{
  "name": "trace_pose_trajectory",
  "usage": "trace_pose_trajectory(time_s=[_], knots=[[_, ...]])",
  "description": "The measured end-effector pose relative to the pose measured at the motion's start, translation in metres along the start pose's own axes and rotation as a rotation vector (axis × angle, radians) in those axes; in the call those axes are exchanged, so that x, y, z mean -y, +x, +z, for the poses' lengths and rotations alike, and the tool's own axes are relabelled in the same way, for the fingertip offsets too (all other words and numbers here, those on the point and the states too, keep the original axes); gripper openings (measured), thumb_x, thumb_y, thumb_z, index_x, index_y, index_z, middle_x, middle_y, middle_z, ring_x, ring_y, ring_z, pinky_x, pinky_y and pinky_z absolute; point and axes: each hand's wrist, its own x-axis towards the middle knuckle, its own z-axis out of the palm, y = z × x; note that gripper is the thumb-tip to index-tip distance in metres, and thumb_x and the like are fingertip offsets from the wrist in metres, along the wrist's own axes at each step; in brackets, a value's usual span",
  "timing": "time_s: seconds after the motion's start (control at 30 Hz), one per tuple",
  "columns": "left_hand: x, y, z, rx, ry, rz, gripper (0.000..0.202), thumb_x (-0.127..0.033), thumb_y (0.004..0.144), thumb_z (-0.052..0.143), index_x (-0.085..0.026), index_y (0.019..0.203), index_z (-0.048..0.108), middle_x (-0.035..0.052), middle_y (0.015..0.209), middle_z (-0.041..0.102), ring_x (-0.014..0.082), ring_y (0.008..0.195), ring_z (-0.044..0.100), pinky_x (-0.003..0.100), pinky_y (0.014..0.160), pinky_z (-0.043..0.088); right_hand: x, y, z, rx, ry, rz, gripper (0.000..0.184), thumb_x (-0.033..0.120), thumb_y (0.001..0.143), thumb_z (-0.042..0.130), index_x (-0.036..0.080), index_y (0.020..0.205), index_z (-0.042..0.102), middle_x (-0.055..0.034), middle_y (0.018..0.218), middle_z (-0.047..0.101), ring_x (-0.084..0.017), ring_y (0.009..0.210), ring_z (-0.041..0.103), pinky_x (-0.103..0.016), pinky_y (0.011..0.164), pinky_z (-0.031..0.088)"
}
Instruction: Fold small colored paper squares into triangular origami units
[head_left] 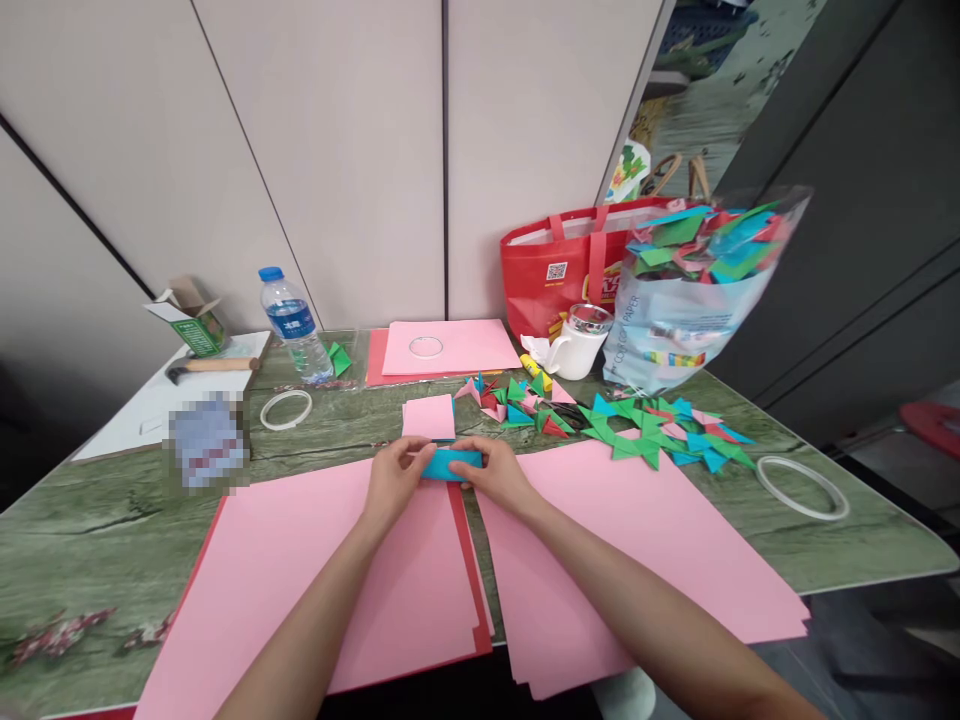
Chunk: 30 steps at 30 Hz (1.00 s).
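At six o'clock, the near edge of the green tabletop (82, 550) runs beneath the right pink stack (637, 560), which lies at four with its lower corners hanging past that edge. The left pink stack (292, 580), bordered by a sliver of red, spreads toward eight. A narrow strip of tabletop parts the two. At the dial's centre, over that strip's far end, the folded blue paper (454, 463) is pinched between thumb and fingers of the left hand (394, 475) on one end and of the right hand (502, 475) on the other. Just beyond, near twelve, lies a small pile of pink squares (428, 414). Folded pieces (637, 448) crowd the surface between one and three; a white ring (806, 514) rests at three, toward the right edge. Farther out, a bottle (289, 320) stands between ten and eleven, a red bag (536, 290) at one, a stuffed plastic bag (682, 320) at two. Pale panels (360, 150) rise behind, at twelve.
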Motion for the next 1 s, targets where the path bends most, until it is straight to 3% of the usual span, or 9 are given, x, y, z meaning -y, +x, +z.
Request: trace_pose_trajectory(time_s=[0.07,0.17,0.23,0.3,0.5,0.67,0.77,0.87,1.0], knots=[[0.008,0.005,-0.001,-0.131,0.242,0.248,0.018,-0.028,0.078,0.051,-0.015,0.085,0.062,0.0129,0.105,0.060,0.0261,0.099,0.057,0.044,0.085,0.045,0.000,0.000,-0.001,-0.007,-0.027,0.007,0.023,0.028,0.066,0.062,0.018,0.088,0.063,-0.0040,0.087,0.063,-0.014,0.053,0.059,-0.028,0.047,0.051],[0.021,0.011,-0.001,-0.040,0.537,0.443,0.018,-0.027,0.080,0.049,-0.016,0.085,0.062,0.0134,0.130,0.044,0.0301,0.128,0.026,0.053,0.101,0.022,0.001,0.000,-0.002,0.025,-0.102,-0.020,0.020,0.025,0.068,0.060,0.019,0.087,0.064,-0.0033,0.090,0.064,-0.011,0.049,0.058,-0.026,0.045,0.050],[0.029,0.013,0.000,0.079,0.641,0.433,0.021,-0.029,0.083,0.045,-0.017,0.091,0.060,0.0127,0.134,0.040,0.0292,0.130,0.021,0.056,0.101,0.018,0.001,0.000,-0.002,0.036,-0.144,-0.034,0.020,0.023,0.069,0.059,0.019,0.088,0.064,-0.0028,0.090,0.065,-0.010,0.047,0.058,-0.024,0.044,0.049],[0.033,0.014,0.000,0.142,0.688,0.401,0.026,-0.030,0.085,0.042,-0.018,0.103,0.055,0.0126,0.132,0.043,0.0261,0.128,0.028,0.053,0.101,0.021,0.002,0.000,-0.003,0.039,-0.156,-0.032,0.021,0.022,0.069,0.058,0.019,0.089,0.064,-0.0030,0.092,0.065,-0.010,0.047,0.058,-0.024,0.044,0.049],[0.031,0.015,-0.003,0.143,0.658,0.343,0.040,-0.032,0.085,0.040,-0.018,0.122,0.042,0.0131,0.130,0.045,0.0234,0.123,0.037,0.047,0.102,0.021,0.002,0.000,-0.002,0.028,-0.134,-0.037,0.022,0.022,0.067,0.059,0.020,0.088,0.065,-0.0030,0.089,0.065,-0.011,0.048,0.058,-0.027,0.043,0.050],[0.032,0.017,-0.005,0.137,0.568,0.329,0.045,-0.036,0.084,0.040,-0.017,0.125,0.037,0.0134,0.128,0.047,0.0251,0.120,0.040,0.046,0.101,0.023,0.000,0.000,-0.001,-0.007,-0.076,-0.063,0.023,0.025,0.066,0.061,0.020,0.088,0.065,-0.0051,0.095,0.062,-0.017,0.066,0.061,-0.028,0.044,0.052],[0.033,0.018,-0.006,0.133,0.548,0.332,0.042,-0.031,0.084,0.041,-0.016,0.123,0.041,0.0133,0.125,0.050,0.0262,0.117,0.043,0.047,0.100,0.024,-0.002,0.003,0.000,-0.034,0.081,-0.026,0.041,0.025,0.062,0.065,0.020,0.102,0.058,-0.0084,0.110,0.055,-0.020,0.080,0.060,-0.026,0.045,0.054],[0.032,0.019,-0.007,0.145,0.579,0.359,0.040,-0.015,0.080,0.040,-0.015,0.121,0.043,0.0140,0.124,0.051,0.0259,0.115,0.045,0.047,0.099,0.025,-0.002,0.008,-0.002,0.013,0.331,0.050,0.060,0.025,0.059,0.069,0.023,0.115,0.047,-0.0097,0.124,0.046,-0.023,0.098,0.056,-0.026,0.052,0.055],[0.029,0.017,-0.010,0.175,0.599,0.394,0.047,-0.004,0.073,0.039,-0.018,0.117,0.045,0.0110,0.123,0.052,0.0247,0.112,0.047,0.048,0.098,0.026,0.001,0.009,-0.007,0.094,0.513,0.098,0.060,0.025,0.059,0.071,0.025,0.114,0.047,-0.0064,0.135,0.036,-0.024,0.107,0.050,-0.024,0.054,0.054]])
